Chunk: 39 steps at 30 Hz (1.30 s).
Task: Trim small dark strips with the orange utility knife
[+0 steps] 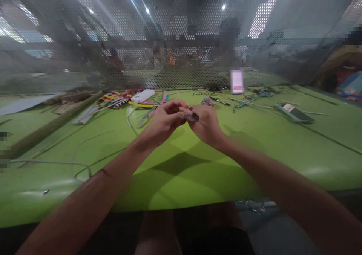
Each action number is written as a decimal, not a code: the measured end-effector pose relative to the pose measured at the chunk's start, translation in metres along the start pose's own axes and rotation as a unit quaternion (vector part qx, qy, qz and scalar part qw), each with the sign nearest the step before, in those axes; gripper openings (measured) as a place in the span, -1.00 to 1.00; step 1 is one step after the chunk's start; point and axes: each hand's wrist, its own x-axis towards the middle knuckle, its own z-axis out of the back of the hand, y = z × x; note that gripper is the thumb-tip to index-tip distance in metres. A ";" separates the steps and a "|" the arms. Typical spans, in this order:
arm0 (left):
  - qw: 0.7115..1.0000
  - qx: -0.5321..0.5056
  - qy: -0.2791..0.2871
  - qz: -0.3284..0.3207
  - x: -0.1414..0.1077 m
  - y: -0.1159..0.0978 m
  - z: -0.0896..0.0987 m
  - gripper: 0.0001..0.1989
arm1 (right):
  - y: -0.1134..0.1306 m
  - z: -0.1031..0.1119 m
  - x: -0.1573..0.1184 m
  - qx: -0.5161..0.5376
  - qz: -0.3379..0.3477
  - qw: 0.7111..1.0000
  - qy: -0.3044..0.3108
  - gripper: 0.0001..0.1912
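Note:
Both hands meet above the middle of a green tabletop (181, 138). My left hand (168, 117) has its thumb and fingers pinched together at the right hand's fingers. My right hand (206, 121) is curled closed, its back towards me. A small greyish piece with a dark end (192, 116) shows between the hands; its kind is too small and blurred to tell. Behind the left hand lie coloured flat strips (151, 106) in pink, yellow, blue and grey. Just beyond the right hand sits a small greyish bundle (207, 101).
A woven multicoloured piece (115, 98) and a white device (143, 95) lie at the back left. A long pole (56, 129) and a pale cable (51, 161) cross the left side. A black pen (220, 101), lit phone (236, 81) and another phone (295, 112) are to the right. Perforated metal screen (181, 70) behind.

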 end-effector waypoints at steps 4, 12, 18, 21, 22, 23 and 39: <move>1.000 0.002 0.000 -0.004 0.000 0.001 0.000 -0.70 | 0.001 0.000 0.000 0.009 -0.001 1.000 0.001 -0.64; 1.000 -0.003 -0.005 0.005 0.000 0.002 0.002 -0.68 | 0.001 -0.001 0.000 0.041 0.006 0.999 -0.018 -0.59; 1.000 -0.015 -0.014 0.013 0.000 0.001 0.001 -0.69 | 0.003 0.001 0.001 0.028 -0.027 0.999 0.001 -0.56; 1.000 -0.013 -0.011 0.017 -0.001 -0.001 -0.001 -0.70 | 0.004 0.001 0.002 0.028 -0.034 0.999 0.006 -0.56; 1.000 -0.012 -0.012 0.017 -0.001 -0.001 -0.001 -0.70 | 0.004 0.001 0.002 0.028 -0.035 0.999 0.006 -0.56; 1.000 -0.013 -0.015 0.018 -0.002 -0.002 -0.002 -0.71 | 0.005 0.001 0.002 0.028 -0.038 0.999 0.007 -0.55; 1.000 -0.013 -0.019 0.018 -0.002 0.000 0.000 -0.69 | 0.007 0.002 0.003 -0.004 -0.052 0.999 0.017 -0.61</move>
